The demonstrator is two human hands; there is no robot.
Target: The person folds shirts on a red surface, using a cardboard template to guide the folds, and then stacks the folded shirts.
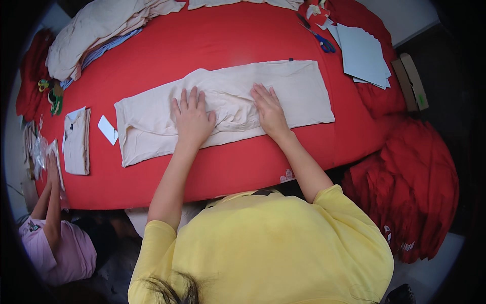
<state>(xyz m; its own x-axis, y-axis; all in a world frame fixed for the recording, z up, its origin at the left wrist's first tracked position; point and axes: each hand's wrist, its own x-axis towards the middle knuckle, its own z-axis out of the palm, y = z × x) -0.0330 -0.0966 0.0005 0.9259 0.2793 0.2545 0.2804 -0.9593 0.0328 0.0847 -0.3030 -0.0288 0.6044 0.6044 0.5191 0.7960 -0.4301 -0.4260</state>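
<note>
A cream garment (298,91), folded into a long strip, lies across the red-covered table in front of me. My left hand (193,117) rests flat on its left half, fingers spread and pointing away. My right hand (269,111) presses flat near its middle, fingers stretched toward the upper left. Between the two hands the cloth is bunched and wrinkled. A small dark tag shows on the garment's far edge, right of centre. Just off its left end lies a small white card (107,129). Neither hand grips anything.
Left stands a folded cream garment (76,144); beyond it a co-worker (61,243) in pink handles clear plastic. Cream clothes (104,33) are piled far left, near a green tape dispenser (55,99). Far right lie blue-handled scissors (324,43), pale sheets (362,55), and red garments (405,187) hanging.
</note>
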